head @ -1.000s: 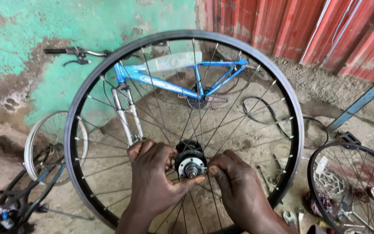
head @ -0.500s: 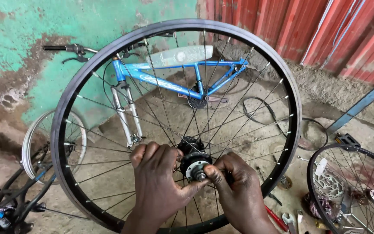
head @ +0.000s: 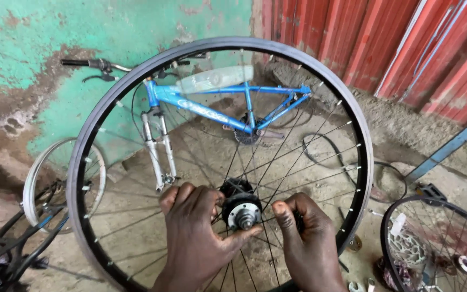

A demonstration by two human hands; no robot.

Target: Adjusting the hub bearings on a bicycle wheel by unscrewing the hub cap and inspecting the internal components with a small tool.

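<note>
Fingers of the left hand [head: 198,238] curl around the black hub [head: 240,208] of a bicycle wheel [head: 85,162], the thumb reaching under the hub's bright axle end [head: 246,220]; the hand is half closed and touches the hub body rather than clamping it hard. Opposite it, the right hand [head: 309,246] pinches in from the other side, thumb and forefinger bent toward the axle, and whether they hold a small part between them I cannot tell. The wheel stands upright in front of the person, rim and dark tyre forming a ring around both hands, spokes fanning out from the hub.

By the look of it, the work in hand is on the hub itself, at the axle end, with both hands steadying and turning it. A further move there would call for a firm hold on the hub by one hand while the other works the axle end with fingertip care, keeping the wheel from tipping.

Beyond the rim, a blue bicycle frame [head: 212,105] without wheels leans by a green, flaking wall [head: 39,32], a pale oblong label or wrap on its top tube [head: 214,80]. Red corrugated sheeting [head: 363,43] closes the right side. A bare silver rim [head: 33,178] stands at left, another spoked wheel [head: 439,249] with a small white tag at lower right, and loose dark tyres [head: 325,154] lie on the dirt ground.
</note>
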